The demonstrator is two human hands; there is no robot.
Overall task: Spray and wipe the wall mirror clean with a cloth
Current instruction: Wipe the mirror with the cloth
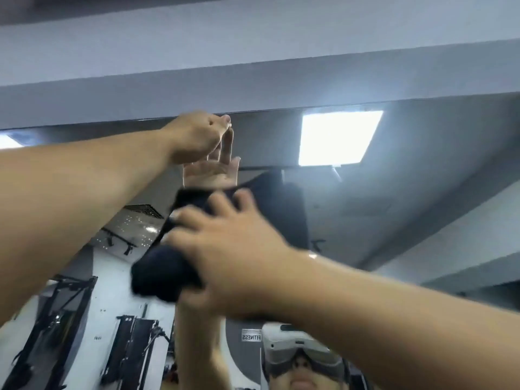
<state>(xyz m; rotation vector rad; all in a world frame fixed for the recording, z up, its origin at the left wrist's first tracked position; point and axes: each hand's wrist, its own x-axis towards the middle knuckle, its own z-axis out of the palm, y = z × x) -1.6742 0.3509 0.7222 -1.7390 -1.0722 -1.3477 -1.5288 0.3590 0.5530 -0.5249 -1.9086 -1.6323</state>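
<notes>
Mirror [408, 192] wiping nears its top edge: right hand [233, 249], fingers spread, presses dark cloth [166, 274] flat; left hand [197, 136], at 11 o'clock, fingertips touching glass; even overlapping strokes should avoid streaks.

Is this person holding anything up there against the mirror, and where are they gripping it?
The right hand presses a bunched dark cloth to the mirror, fingers spread over its upper right side. The left hand touches the mirror's top edge and holds nothing.
</notes>
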